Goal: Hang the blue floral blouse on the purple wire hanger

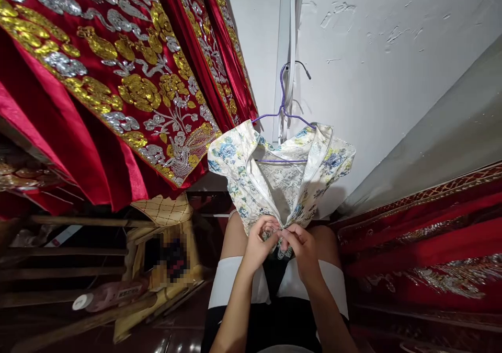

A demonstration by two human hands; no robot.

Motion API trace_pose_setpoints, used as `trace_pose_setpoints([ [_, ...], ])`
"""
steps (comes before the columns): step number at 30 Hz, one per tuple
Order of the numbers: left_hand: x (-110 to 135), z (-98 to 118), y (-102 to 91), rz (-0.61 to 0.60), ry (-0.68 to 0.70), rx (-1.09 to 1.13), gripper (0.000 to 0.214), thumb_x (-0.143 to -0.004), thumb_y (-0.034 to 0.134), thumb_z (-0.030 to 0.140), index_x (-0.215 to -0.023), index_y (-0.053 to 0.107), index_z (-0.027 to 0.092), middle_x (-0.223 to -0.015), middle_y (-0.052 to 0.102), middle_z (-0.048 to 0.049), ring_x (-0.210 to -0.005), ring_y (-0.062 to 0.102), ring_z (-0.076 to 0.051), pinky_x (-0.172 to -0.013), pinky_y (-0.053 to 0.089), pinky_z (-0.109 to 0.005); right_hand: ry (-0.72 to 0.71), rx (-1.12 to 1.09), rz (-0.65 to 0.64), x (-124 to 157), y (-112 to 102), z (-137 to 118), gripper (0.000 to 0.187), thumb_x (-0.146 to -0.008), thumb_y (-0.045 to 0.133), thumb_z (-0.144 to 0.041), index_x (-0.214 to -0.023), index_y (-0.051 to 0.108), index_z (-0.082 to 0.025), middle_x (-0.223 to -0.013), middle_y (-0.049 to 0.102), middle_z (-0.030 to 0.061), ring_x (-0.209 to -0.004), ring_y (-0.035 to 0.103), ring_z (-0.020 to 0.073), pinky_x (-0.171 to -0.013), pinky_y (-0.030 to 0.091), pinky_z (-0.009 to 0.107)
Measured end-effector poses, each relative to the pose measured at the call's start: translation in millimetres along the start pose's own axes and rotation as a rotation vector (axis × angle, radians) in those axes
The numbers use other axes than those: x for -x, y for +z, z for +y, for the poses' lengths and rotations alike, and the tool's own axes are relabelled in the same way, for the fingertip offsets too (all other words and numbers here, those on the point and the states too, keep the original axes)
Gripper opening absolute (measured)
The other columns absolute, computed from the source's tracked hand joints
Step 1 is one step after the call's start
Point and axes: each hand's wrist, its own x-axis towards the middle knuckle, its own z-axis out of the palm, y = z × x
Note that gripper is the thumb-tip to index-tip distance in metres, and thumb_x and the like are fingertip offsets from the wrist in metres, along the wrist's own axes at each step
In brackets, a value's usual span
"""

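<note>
A white short-sleeved floral top (240, 171) with blue and yellow flowers hangs in front of me, its front spread in a deep V. A purple wire hanger (283, 83) carries its shoulders. Where the V closes, my left hand (262, 239) pinches the fabric edge with thumb and fingers. Close beside it, almost touching, my right hand (301, 241) pinches the other side of the opening. Whatever small fastening lies between the fingertips is hidden. The lower part of the top falls over my lap, behind my hands.
Red cloth (129, 97) with gold and silver embroidery hangs at left. Below it are a bamboo stool (160, 209) and a pink bottle with a white cap (113, 295). A white pipe (289, 23) runs down the wall. More red embroidered fabric (439, 243) lies at right.
</note>
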Motion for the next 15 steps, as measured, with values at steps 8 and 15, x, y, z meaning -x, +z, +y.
trace_pose_setpoints([
  [8,3.3,-1.5,22.9,-0.008,0.132,-0.198,0.004,-0.089,0.062,0.022,-0.089,0.061,0.019,-0.083,0.063,-0.0014,-0.082,0.06,-0.017,-0.077,0.046,-0.027,0.001,0.055,0.054,3.6,-14.4,-1.0,0.03,-0.078,0.079,-0.045,-0.072,0.069,-0.018,-0.052,0.058,-0.0022,-0.052,0.053,0.0129,-0.053,0.042,0.025],
  [15,10.4,4.2,17.9,0.031,0.128,-0.312,0.007,-0.089,0.062,0.024,-0.091,0.065,0.019,-0.078,0.062,-0.0001,-0.077,0.059,-0.016,-0.075,0.046,-0.027,0.028,0.012,0.023,0.5,-10.8,3.3,0.031,-0.076,0.08,-0.047,-0.075,0.072,-0.017,-0.055,0.061,-0.0011,-0.052,0.055,0.0133,-0.053,0.044,0.026],
])
